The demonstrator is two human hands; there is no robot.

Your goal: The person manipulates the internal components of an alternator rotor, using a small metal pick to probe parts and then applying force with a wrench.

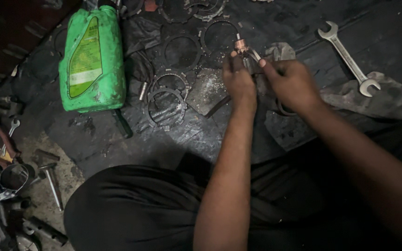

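While both hands pinch one small copper-tipped part (243,48) above the dark floor mat (201,139), the left hand (238,81) grips its left side and the right hand (291,83) its right. Nearby lie one green oil jug (92,58), one open-ended spanner (348,58) and at least five toothed rings (166,104).

The scene is being lit dimly, with most of the light being cast on the upper middle, where the green jug (92,58) and the open-ended wrench (348,58) are being picked out brightly against the dark mat (117,144). The lower half is being swallowed in deep shadow, and detail in the dark clothing is being lost. Slight softness is being shown throughout, and the tools at the left edge (5,186) are being rendered blurred and grainy.
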